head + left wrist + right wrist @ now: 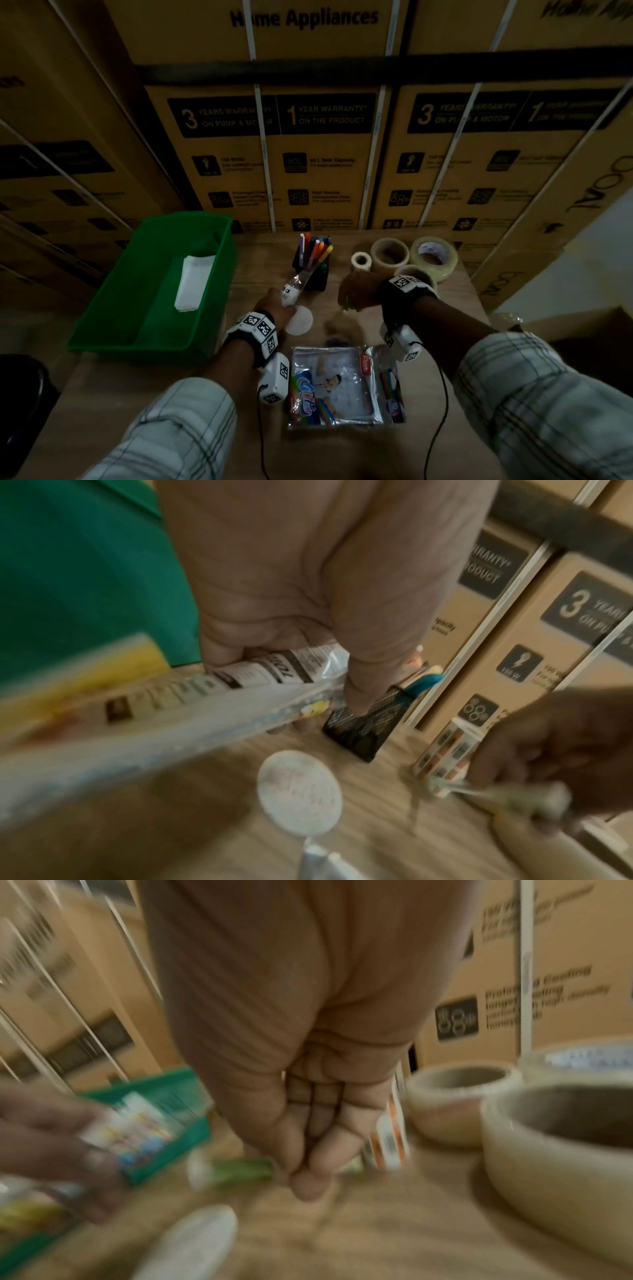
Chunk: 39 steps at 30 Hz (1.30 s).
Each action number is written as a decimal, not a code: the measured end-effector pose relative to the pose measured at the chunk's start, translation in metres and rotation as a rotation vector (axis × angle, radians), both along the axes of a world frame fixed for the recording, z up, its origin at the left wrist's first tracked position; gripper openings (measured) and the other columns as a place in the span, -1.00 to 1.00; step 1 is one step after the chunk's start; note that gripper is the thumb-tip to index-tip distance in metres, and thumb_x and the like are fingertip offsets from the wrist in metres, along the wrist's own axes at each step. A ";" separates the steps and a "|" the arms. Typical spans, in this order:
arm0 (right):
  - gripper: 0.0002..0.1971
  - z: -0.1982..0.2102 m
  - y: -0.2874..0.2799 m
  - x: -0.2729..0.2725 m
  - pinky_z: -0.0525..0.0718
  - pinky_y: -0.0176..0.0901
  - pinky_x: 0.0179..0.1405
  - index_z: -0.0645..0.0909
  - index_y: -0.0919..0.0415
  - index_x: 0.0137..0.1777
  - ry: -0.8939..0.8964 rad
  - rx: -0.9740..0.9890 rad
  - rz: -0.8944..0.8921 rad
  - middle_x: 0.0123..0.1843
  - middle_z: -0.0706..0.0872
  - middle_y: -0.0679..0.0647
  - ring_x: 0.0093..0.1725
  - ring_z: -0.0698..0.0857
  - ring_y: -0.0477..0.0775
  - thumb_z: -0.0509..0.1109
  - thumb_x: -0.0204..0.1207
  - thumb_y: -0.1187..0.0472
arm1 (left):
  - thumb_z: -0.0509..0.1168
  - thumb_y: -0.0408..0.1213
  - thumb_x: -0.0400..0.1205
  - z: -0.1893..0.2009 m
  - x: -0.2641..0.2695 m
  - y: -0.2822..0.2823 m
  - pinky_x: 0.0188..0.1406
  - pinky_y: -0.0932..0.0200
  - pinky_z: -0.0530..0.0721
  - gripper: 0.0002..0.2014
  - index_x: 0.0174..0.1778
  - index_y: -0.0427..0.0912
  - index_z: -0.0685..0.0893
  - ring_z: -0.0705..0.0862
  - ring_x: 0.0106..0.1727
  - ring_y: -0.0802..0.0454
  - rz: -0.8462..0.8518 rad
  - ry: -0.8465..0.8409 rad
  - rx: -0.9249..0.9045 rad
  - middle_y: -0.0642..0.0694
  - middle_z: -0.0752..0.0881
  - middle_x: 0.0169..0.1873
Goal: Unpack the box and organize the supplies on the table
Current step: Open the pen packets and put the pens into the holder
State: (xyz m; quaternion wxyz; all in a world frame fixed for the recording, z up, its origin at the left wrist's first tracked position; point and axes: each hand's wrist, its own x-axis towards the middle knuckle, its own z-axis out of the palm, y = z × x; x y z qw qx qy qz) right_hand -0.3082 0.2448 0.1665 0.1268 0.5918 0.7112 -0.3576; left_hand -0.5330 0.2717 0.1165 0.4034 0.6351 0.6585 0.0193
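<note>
Clear plastic catches the light on a flat stationery pack point(337, 385) lying nearest on the wooden table point(144, 404). Beyond it, the left hand point(275, 306) curls round a crinkled clear pen sleeve point(293, 286), while the right hand point(356, 291) pinches a small green pen point(236, 1171). Sorting appears under way; next, likely, the pen goes upright into the black mesh pen cup point(313, 262). The green plastic bin point(113, 308) sits left.
</note>
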 end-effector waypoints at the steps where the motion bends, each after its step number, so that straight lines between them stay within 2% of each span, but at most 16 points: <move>1: -0.67 0.009 -0.003 -0.001 0.68 -0.12 0.04 0.67 0.24 0.22 0.019 0.036 0.000 0.20 0.73 0.21 0.14 0.73 0.20 0.28 0.51 0.45 | 0.39 -0.16 0.58 0.004 0.000 0.000 -0.02 0.15 0.53 -0.53 0.35 -0.25 0.46 0.67 0.19 -0.18 0.002 -0.002 -0.003 -0.24 0.66 0.22; 5: -0.70 0.029 -0.009 -0.003 0.64 -0.15 0.04 0.74 0.12 0.13 0.047 0.216 0.005 0.09 0.76 0.11 0.08 0.71 0.08 0.42 0.41 0.35 | 0.40 -0.10 0.52 0.007 -0.001 0.004 -0.02 0.14 0.59 -0.55 0.27 -0.19 0.53 0.70 0.11 -0.15 -0.024 0.007 -0.002 -0.17 0.71 0.15; 7: -0.79 0.035 -0.009 -0.004 0.73 -0.05 0.02 0.76 0.06 0.02 0.088 0.279 0.002 -0.01 0.79 0.08 -0.03 0.76 0.07 0.47 0.39 0.24 | 0.38 -0.05 0.43 0.004 -0.004 0.010 0.05 0.06 0.70 -0.54 0.21 -0.16 0.58 0.73 0.04 -0.15 -0.036 0.004 0.012 -0.18 0.74 0.10; 9: -0.89 0.043 -0.006 -0.004 0.76 0.02 -0.07 0.73 0.06 -0.07 0.182 0.356 -0.056 -0.09 0.79 0.07 -0.13 0.75 0.05 0.44 0.43 0.17 | 0.37 -0.03 0.35 -0.001 -0.008 0.018 0.05 0.04 0.71 -0.51 0.16 -0.16 0.57 0.73 0.02 -0.15 -0.036 -0.006 0.023 -0.17 0.75 0.05; 12: -0.94 0.064 0.001 -0.009 0.54 -0.20 -0.31 0.66 0.14 -0.11 0.295 0.492 -0.225 -0.28 0.64 0.02 -0.29 0.59 -0.05 0.37 0.56 0.22 | 0.35 0.08 0.20 -0.020 -0.018 0.033 0.02 0.00 0.76 -0.43 0.09 -0.11 0.60 0.75 -0.05 -0.11 -0.016 -0.024 0.017 -0.12 0.77 -0.03; 14: -0.88 0.072 0.010 -0.014 0.39 -0.24 -0.40 0.61 0.20 -0.16 0.317 0.618 -0.375 -0.38 0.55 0.00 -0.36 0.51 -0.03 0.32 0.60 0.22 | 0.33 0.12 0.11 -0.024 -0.024 0.034 -0.02 -0.03 0.78 -0.37 0.07 -0.09 0.62 0.76 -0.08 -0.09 0.005 -0.067 0.014 -0.12 0.77 -0.06; 16: -0.88 0.075 0.023 -0.021 0.41 -0.20 -0.34 0.59 0.24 -0.11 0.315 0.736 -0.474 -0.31 0.58 0.04 -0.27 0.54 0.05 0.31 0.60 0.20 | 0.34 0.00 0.23 -0.017 -0.027 0.027 -0.14 0.11 0.70 -0.44 0.13 -0.16 0.60 0.75 -0.06 -0.14 0.025 -0.089 0.004 -0.17 0.76 -0.05; 18: -0.87 0.073 0.037 -0.030 0.44 -0.15 -0.24 0.56 0.27 0.00 0.321 0.752 -0.540 -0.19 0.59 0.07 -0.20 0.56 0.07 0.29 0.61 0.20 | 0.30 -0.08 0.29 -0.007 -0.028 0.019 -0.23 0.15 0.64 -0.50 0.12 -0.23 0.59 0.74 -0.08 -0.18 0.039 -0.109 0.016 -0.25 0.75 -0.05; 20: -0.86 0.071 0.050 -0.041 0.45 -0.15 -0.21 0.54 0.29 0.07 0.293 0.713 -0.571 -0.13 0.59 0.09 -0.16 0.56 0.06 0.26 0.63 0.22 | 0.25 0.01 0.21 -0.017 -0.033 0.021 -0.13 0.09 0.73 -0.44 0.12 -0.14 0.58 0.75 -0.08 -0.14 0.053 -0.133 0.032 -0.21 0.76 -0.04; 23: -0.79 0.061 0.066 -0.054 0.58 -0.08 -0.17 0.56 0.34 0.12 0.185 0.608 -0.558 0.01 0.70 0.24 -0.04 0.67 0.19 0.27 0.62 0.19 | 0.22 0.11 0.15 -0.032 -0.041 0.026 0.05 -0.09 0.77 -0.38 0.16 -0.02 0.56 0.74 -0.04 -0.07 0.044 -0.132 0.052 -0.07 0.75 -0.05; 26: -0.74 0.048 0.072 -0.060 0.73 0.07 0.05 0.53 0.31 0.22 0.140 0.476 -0.525 0.12 0.71 0.26 0.09 0.70 0.25 0.29 0.62 0.18 | 0.19 0.14 0.15 -0.023 -0.045 0.020 0.13 -0.10 0.74 -0.32 0.21 -0.02 0.57 0.74 0.02 -0.07 0.032 -0.133 0.067 -0.06 0.75 0.02; 29: -0.71 0.040 0.070 -0.062 0.68 0.10 0.10 0.48 0.27 0.27 0.067 0.617 -0.492 0.18 0.64 0.29 0.17 0.63 0.30 0.29 0.57 0.29 | 0.28 0.01 0.35 0.019 -0.043 0.002 0.29 0.01 0.64 -0.35 0.40 -0.07 0.50 0.68 0.21 -0.10 -0.005 -0.108 0.092 -0.11 0.69 0.26; 32: -0.84 0.044 0.058 -0.072 0.60 -0.04 -0.15 0.59 0.26 0.09 0.202 0.706 -0.375 0.01 0.70 0.23 0.02 0.67 0.24 0.26 0.56 0.29 | 0.35 -0.20 0.55 0.043 -0.038 -0.006 0.32 0.09 0.54 -0.40 0.52 -0.12 0.36 0.60 0.34 -0.16 -0.017 -0.061 0.139 -0.15 0.59 0.37; 34: -0.83 0.047 0.046 -0.083 0.66 -0.03 -0.12 0.64 0.25 0.03 0.298 0.665 -0.287 -0.03 0.74 0.21 -0.05 0.70 0.19 0.23 0.58 0.28 | 0.38 -0.19 0.57 0.055 -0.033 -0.003 0.42 0.02 0.49 -0.39 0.53 -0.13 0.35 0.55 0.40 -0.18 -0.027 0.014 0.206 -0.18 0.56 0.40; 37: -0.80 0.036 0.036 -0.090 0.65 -0.02 -0.02 0.66 0.23 0.03 0.340 0.592 -0.349 0.03 0.74 0.24 0.01 0.69 0.22 0.21 0.58 0.25 | 0.28 -0.19 0.64 0.079 -0.019 0.005 0.42 -0.04 0.48 -0.54 0.47 -0.16 0.42 0.53 0.42 -0.22 -0.184 0.335 0.356 -0.20 0.54 0.41; 39: -0.84 0.022 0.033 -0.090 0.59 -0.04 0.03 0.62 0.16 -0.07 0.386 0.477 -0.420 0.06 0.71 0.27 0.09 0.67 0.23 0.20 0.60 0.22 | 0.14 -0.27 0.70 0.093 -0.007 0.007 0.44 -0.08 0.41 -0.61 0.47 -0.19 0.43 0.49 0.46 -0.23 -0.334 0.564 0.479 -0.23 0.51 0.44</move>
